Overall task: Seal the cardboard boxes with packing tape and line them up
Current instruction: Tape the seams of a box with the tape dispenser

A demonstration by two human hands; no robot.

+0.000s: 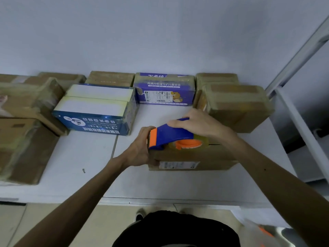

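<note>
A brown cardboard box point(192, 158) with a white label on its near side lies on the white table point(85, 157), in front of me. On its top rests a blue and orange tape dispenser point(170, 135) with a clear tape roll. My right hand point(201, 124) grips the dispenser from above. My left hand point(140, 148) holds the box's left end, fingers curled round the corner beside the dispenser's orange blade end.
Taped boxes stand along the wall: a blue and white box point(96, 109), a purple box point(163, 90), brown boxes behind them point(110, 78) and at the right point(236, 106). More brown boxes point(25, 139) crowd the left. A metal frame point(299, 56) rises at right.
</note>
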